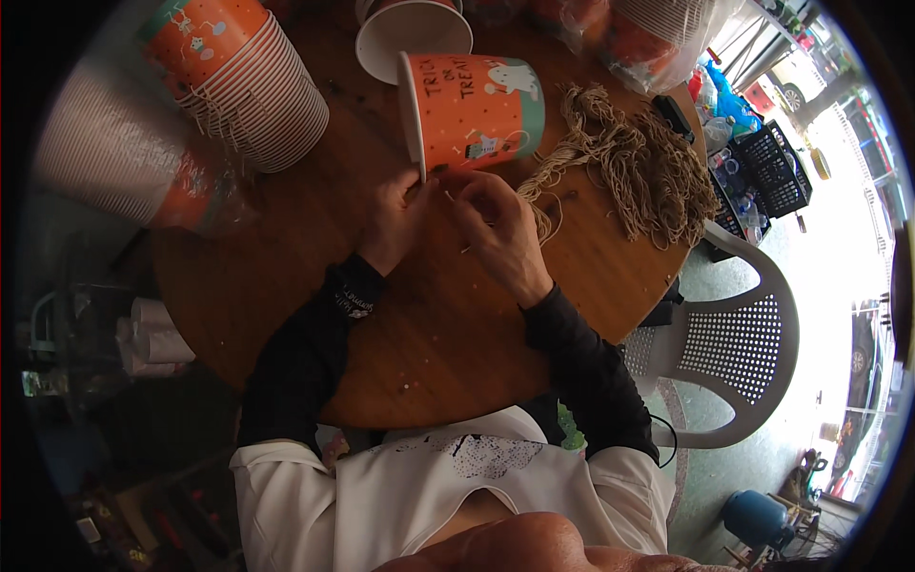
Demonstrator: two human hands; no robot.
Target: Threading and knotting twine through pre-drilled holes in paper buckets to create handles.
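Note:
An orange paper bucket point(477, 112) with a white ghost print and a teal base band lies on its side, its white rim facing left. My left hand point(396, 224) is closed at the lower end of that rim, with the fingertips partly hidden. Close beside it, my right hand point(500, 234) pinches a thin string; a short pale end shows by its fingertips. A bundle of beige string point(648, 167) spreads over the table to the right, and strands run from it to behind my right hand.
Nested orange buckets point(253, 105) lean at the left of the round wooden table point(410, 372), beside a plastic-wrapped stack point(124, 153). A white-lined bucket point(415, 38) lies behind, with more wrapped buckets point(658, 38) at the back right. A grey plastic chair point(729, 348) stands right.

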